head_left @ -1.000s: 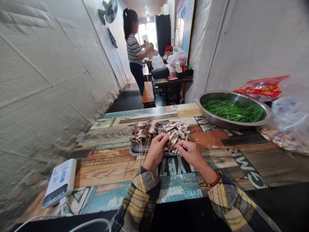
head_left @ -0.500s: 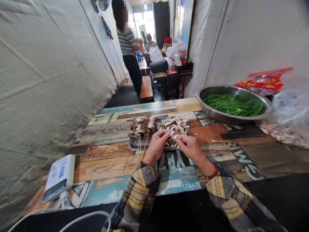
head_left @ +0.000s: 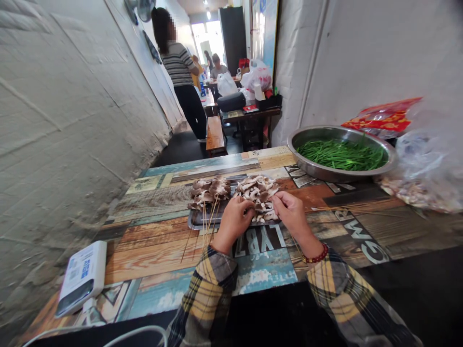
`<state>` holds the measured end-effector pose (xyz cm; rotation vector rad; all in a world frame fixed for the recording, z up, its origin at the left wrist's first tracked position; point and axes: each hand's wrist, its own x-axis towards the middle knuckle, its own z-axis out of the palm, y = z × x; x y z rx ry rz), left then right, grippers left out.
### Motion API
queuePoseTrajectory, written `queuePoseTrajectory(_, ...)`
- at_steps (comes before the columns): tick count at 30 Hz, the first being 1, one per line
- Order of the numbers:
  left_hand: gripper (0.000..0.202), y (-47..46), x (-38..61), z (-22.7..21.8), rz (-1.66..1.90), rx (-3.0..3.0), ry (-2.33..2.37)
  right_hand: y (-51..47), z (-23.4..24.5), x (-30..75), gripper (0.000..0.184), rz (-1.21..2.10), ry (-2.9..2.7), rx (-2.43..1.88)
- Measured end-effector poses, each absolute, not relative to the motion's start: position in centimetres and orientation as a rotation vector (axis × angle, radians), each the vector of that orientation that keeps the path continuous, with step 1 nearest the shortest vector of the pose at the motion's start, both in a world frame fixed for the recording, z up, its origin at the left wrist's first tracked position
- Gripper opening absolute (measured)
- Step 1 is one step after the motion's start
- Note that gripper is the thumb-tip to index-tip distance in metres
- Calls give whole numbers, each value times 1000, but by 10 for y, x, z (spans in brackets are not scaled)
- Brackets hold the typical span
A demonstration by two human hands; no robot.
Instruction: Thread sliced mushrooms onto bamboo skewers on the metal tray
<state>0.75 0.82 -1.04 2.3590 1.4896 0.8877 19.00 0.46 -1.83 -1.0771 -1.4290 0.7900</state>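
A pile of grey-brown oyster mushrooms [head_left: 258,185] lies on the right part of a metal tray [head_left: 195,222]. At the pile's near left edge is my left hand [head_left: 237,219], its fingers curled in; what they hold, if anything, is hidden. My right hand [head_left: 289,212] is closed at the pile's right side, pinching a thin wooden skewer [head_left: 295,243] whose lower end shows below the palm. A mushroom [head_left: 266,193] is at its fingertips. On the tray's left part, skewered mushrooms [head_left: 210,188] lie bunched, their sticks [head_left: 205,224] pointing toward me.
A steel basin [head_left: 314,168] of green chives [head_left: 342,154] stands at the right, beside plastic bags [head_left: 419,159] and loose skewers [head_left: 365,210]. A white device [head_left: 82,274] with a cable sits at the left. Beyond the table are a bench [head_left: 215,134] and a standing person [head_left: 179,72].
My hands have moved apart: the left has dropped to the pile's near left edge, and the right has shifted slightly rightward with the skewer. The view has turned slightly.
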Motion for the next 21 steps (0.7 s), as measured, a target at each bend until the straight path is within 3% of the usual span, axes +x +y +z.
queuePoseTrajectory(6,13,7,7,-13,824,2352,1396,5,-18,189,27,770,-1474,-1110)
queuePoseTrajectory(12,4,11,7,-12,1262,1677,1349,4,-18,188,26,786,-1486,-1093)
queuePoseTrajectory(21,25,10,5,0,1476,1008,1028,0,-16,184,28,893,-1574,-1037)
